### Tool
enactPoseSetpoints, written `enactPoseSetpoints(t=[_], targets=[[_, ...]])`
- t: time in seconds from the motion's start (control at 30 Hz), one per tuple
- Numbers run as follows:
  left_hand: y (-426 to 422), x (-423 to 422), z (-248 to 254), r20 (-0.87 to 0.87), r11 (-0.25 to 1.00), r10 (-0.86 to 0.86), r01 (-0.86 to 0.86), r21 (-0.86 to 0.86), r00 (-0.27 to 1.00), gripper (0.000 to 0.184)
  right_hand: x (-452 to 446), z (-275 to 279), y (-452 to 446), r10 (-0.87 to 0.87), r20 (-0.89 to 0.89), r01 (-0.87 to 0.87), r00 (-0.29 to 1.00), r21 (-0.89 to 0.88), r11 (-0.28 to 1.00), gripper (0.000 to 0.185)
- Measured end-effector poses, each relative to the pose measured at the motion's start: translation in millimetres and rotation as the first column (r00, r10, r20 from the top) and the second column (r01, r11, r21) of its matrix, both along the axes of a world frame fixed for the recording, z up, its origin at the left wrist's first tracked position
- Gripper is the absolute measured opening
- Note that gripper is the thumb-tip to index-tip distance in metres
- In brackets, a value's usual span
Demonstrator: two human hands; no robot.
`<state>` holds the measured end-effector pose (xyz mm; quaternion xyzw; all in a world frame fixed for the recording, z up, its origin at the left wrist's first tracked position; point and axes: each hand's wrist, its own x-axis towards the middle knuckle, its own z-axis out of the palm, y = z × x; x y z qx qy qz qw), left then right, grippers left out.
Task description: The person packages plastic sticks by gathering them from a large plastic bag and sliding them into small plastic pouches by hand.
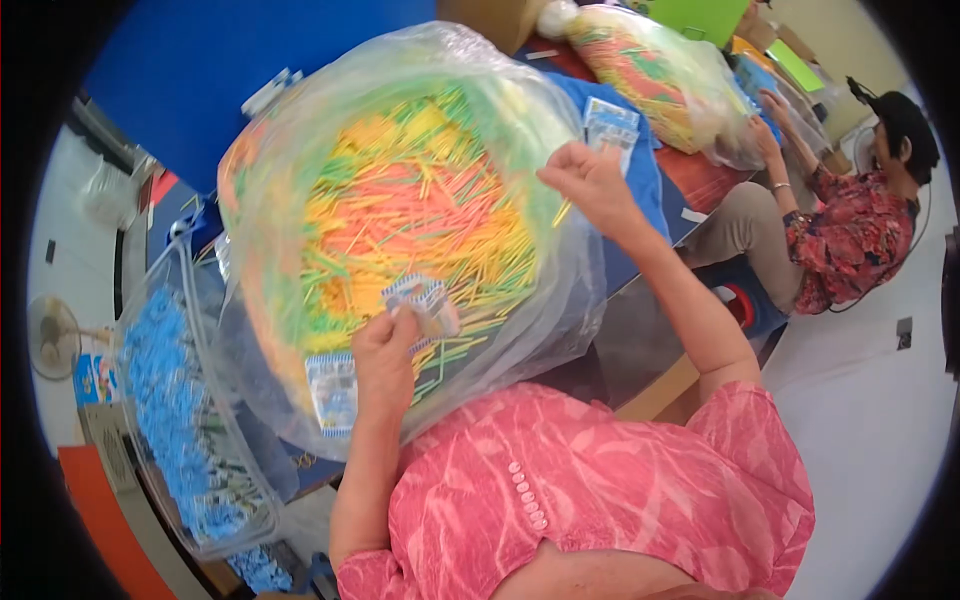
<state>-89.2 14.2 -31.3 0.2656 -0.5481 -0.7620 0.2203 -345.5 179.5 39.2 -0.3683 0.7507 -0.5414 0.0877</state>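
My left hand [384,350] grips a small clear plastic packet with blue-and-white printed edges [420,303]. It is over the near part of a large clear plastic bag [560,290], full of thin pink, yellow and green sticks [420,205]. Raised over the bag's right rim, my right hand [597,188] is closed, fingertips pinched. A short yellow stick [562,213] juts out below its palm, seemingly held there. A printed packet [332,392] lies beside my left wrist. Another printed packet [610,128] is on blue cloth behind my right hand.
On the left stands a clear plastic bin [268,520] filled with blue-printed packets [175,390]. A second bag of coloured sticks [640,75] lies at the back right. A person in a patterned shirt [850,235] sits there, hands near that bag. A blue panel [240,70] rises behind.
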Motion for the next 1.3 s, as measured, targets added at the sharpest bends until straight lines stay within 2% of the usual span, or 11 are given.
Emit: enactPoseSetpoints(t=[0.2, 0.3, 0.37, 0.53, 0.67, 0.77, 0.9, 1.0, 1.07, 1.2, 1.3], targets=[[21, -19, 14, -0.114, 0.991, -0.103, 0.112, 0.075, 0.988, 0.020, 37, -23, -25, 0.124, 0.011, -0.124, 0.992, 0.180, 0.976, 0.021], [21, -29, 25, -0.106, 0.993, -0.114, 0.113, -0.016, 0.988, 0.019, 37, -6, -26, 0.187, -0.485, -0.256, 0.854, -0.081, 0.963, 0.033], [25, -36, 27, -0.088, 0.992, -0.122, 0.118, -0.052, 0.989, 0.017, 53, 30, -14, 0.526, 0.116, -0.537, 0.843, 0.105, 0.837, 0.038], [32, -55, 27, 0.286, 0.921, -0.194, 0.275, -0.278, 0.938, 0.016, 56, -3, -1, 0.417, -0.105, -0.421, 0.903, -0.013, 0.907, 0.020], [53, -70, 35, -0.069, 0.967, -0.253, 0.252, -0.036, 0.965, 0.023, 31, 27, 27, 0.308, -0.067, -0.313, 0.949, -0.090, 0.945, 0.012], [46, -69, 38, -0.098, 0.958, -0.282, 0.275, -0.084, 0.954, 0.026, -24, 45, 60, -0.084, -0.156, 0.059, 0.984, -0.159, 0.986, 0.009], [36, -50, 66, 0.046, 0.946, -0.200, 0.205, -0.250, 0.979, 0.019, -127, 6, 90, -0.250, -0.548, 0.318, 0.798, 0.031, 0.947, 0.013], [14, -33, 122, -0.219, 0.852, -0.242, 0.099, -0.515, 0.945, 0.031, -173, -53, 91, -0.083, -0.663, 0.372, 0.744, 0.307, 0.876, 0.016], [3, -25, 165, -0.419, 0.810, -0.251, -0.048, -0.585, 0.873, 0.053, -157, -46, 72, -0.216, -0.876, 0.421, 0.432, -0.017, 0.907, 0.014], [30, -59, 197, -0.503, 0.700, -0.199, -0.237, -0.673, 0.841, 0.061, -98, 0, 14, -0.304, -0.895, 0.391, 0.326, -0.165, 0.906, 0.016], [-18, -53, 207, -0.481, 0.672, -0.197, -0.239, -0.701, 0.855, 0.061, -51, 16, -39, 0.050, -0.755, -0.113, 0.653, -0.032, 0.993, 0.012]])
